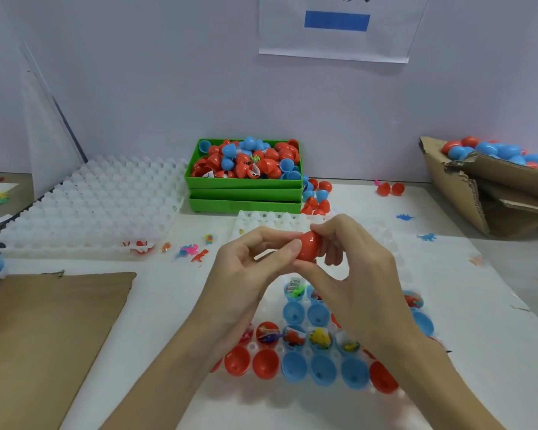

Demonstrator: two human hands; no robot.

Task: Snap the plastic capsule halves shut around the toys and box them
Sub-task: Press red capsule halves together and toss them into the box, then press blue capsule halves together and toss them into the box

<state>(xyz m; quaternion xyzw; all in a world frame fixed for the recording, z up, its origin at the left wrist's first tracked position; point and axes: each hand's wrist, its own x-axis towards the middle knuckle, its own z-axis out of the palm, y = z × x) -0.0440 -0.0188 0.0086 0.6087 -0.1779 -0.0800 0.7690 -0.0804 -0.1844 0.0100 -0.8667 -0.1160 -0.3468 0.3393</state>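
A red capsule (308, 245) is held above the clear tray (385, 240) between both hands. My left hand (246, 268) pinches its left end with thumb and fingers. My right hand (348, 262) grips its right end with curled fingers. Below the hands, the tray holds rows of open red halves (265, 364) and blue halves (323, 369); some halves hold small toys (320, 338). A cardboard box (479, 181) at the far right holds closed red and blue capsules (497, 152).
A green bin (244, 183) full of loose capsule halves stands at the back centre. Stacked white trays (100, 200) lie at the left. Loose toy dinosaurs (199, 255) lie on the white table. A brown cardboard sheet (44, 336) covers the near left.
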